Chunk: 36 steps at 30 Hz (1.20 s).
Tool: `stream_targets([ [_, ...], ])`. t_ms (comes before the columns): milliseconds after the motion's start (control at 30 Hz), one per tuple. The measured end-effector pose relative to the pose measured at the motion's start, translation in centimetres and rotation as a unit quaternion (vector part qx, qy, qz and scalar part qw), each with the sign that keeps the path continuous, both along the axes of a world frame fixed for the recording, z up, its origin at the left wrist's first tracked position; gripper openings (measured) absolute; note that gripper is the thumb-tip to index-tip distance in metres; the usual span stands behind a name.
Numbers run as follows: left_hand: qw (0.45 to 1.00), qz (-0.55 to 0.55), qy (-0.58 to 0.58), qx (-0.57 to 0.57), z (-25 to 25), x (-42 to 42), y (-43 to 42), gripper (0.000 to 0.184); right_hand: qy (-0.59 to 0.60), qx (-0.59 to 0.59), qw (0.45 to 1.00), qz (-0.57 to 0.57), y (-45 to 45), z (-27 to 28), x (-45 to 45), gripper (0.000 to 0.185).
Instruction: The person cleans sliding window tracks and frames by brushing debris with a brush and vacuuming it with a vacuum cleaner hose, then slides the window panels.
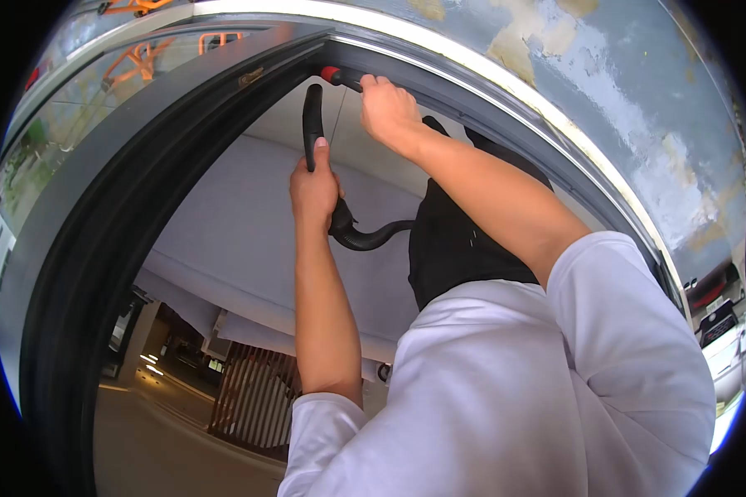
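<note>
My left hand (312,189) is wrapped round a black vacuum hose handle (313,116), its open tube end pointing toward the frame corner. From below that hand a ribbed black hose (365,238) curves off toward my body and disappears behind it. My right hand (387,108) is closed on a small black-handled brush (348,79) with a red end (330,74). That red end is at the inner corner of the dark metal door or window frame (381,65), close to the tube's mouth. I cannot tell whether it touches the frame.
A dark frame with grooved tracks (83,240) runs down the left side, with glass (66,124) beyond it. A pale grey cover (240,215) lies behind my left arm. Wooden slats (253,398) stand lower left. A worn grey-blue surface (588,99) spans the upper right.
</note>
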<state>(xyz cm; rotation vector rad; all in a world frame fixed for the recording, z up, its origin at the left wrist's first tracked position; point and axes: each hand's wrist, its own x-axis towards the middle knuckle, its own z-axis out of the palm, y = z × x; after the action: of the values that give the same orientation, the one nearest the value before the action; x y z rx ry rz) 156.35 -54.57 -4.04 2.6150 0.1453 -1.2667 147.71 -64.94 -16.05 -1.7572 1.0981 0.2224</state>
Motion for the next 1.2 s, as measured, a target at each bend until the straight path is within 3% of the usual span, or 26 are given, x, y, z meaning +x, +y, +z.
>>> stream_targets([
  [167, 0.999, 0.027, 0.016, -0.034, 0.0, -0.4, 2.0, 0.057, 0.026, 0.016, 0.999, -0.036, 0.6, -2.1, 0.3, 0.027],
  [333, 0.998, 0.007, 0.019, -0.053, 0.6, -0.7, 3.4, 0.057, 0.027, 0.051, 0.998, -0.028, 0.0, -0.1, 2.6, 0.030],
  [467, 0.997, 0.012, 0.022, -0.072, 0.7, 0.1, 3.2, 0.057, 0.022, -0.002, 0.998, -0.060, 0.4, -0.1, -1.6, 0.032],
  [633, 0.997, -0.028, 0.018, -0.077, 0.3, -0.8, 3.0, 0.059, 0.019, -0.086, 0.996, 0.004, 0.7, -2.1, 3.3, 0.027],
  [900, 0.975, -0.184, 0.112, -0.055, -1.3, -4.4, 2.8, 0.061, 0.161, -0.155, 0.974, 0.026, 4.7, 2.1, -15.2, 0.025],
  [1100, 0.882, -0.450, 0.140, -0.019, -0.7, -14.8, 0.7, 0.068, 0.311, -0.117, 0.942, -0.048, 6.6, 4.7, -33.1, 0.028],
  [1200, 0.856, -0.498, 0.130, -0.035, -1.5, -17.9, 0.0, 0.068, 0.283, -0.125, 0.947, -0.086, 7.7, 4.8, -35.0, 0.022],
])
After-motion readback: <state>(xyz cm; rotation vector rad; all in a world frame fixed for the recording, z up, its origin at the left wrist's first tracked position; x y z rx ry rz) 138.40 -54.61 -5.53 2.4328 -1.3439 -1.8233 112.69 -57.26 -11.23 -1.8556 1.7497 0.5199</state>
